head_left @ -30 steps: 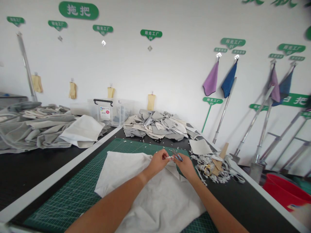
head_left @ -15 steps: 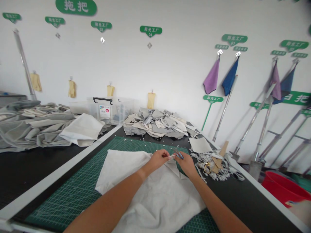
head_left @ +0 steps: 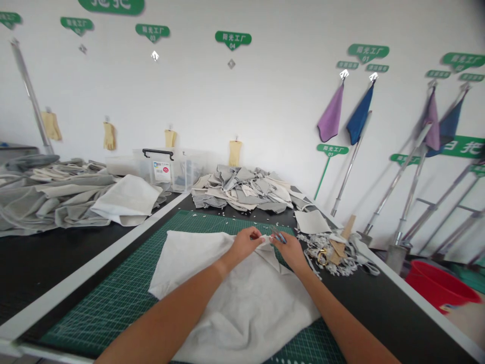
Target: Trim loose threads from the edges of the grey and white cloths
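On my feed, a green gridded cutting mat (head_left: 113, 298) lies under the rumpled off-white fabric sheet (head_left: 261, 303). My left hand (head_left: 246, 243) pinches its far edge; close beside, my right hand (head_left: 290, 248) grips small blue-handled scissors (head_left: 279, 236). I'd want that edge taut, blades clear of the left hand.

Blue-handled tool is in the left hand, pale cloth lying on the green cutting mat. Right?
Not quite: the head view shows the blue-handled tool in the right hand. The pale cloth does lie on the green cutting mat.
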`<state>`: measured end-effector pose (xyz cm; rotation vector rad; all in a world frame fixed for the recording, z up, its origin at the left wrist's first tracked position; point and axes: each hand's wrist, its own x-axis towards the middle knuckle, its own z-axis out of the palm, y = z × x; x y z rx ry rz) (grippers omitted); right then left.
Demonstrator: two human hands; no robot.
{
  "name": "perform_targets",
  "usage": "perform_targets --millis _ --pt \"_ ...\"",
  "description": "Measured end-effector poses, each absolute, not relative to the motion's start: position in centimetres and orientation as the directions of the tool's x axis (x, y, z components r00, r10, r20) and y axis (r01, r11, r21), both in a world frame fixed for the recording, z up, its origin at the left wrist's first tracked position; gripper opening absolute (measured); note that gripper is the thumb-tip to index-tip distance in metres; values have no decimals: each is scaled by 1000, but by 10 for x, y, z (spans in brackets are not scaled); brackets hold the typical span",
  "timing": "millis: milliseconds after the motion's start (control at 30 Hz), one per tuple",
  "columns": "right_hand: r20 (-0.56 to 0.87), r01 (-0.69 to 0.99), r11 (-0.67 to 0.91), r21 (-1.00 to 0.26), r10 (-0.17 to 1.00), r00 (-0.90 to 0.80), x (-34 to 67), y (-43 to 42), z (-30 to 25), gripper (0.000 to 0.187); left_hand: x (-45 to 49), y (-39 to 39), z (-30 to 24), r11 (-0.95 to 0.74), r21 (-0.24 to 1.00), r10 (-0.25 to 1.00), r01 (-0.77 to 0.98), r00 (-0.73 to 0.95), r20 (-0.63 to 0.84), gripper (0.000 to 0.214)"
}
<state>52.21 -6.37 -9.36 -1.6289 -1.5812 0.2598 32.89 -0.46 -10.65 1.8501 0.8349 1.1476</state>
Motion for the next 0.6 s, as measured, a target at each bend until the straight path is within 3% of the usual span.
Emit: perform_targets --millis 133,600 --pt "385 736 125 -665 902 195 523 -64 -94 34 329 -6 -101 -453 891 802 32 450 392 29" --pt "364 723 152 -674 920 146 518 -67 -91 29 329 4 -111 -430 903 836 -5 375 400 35"
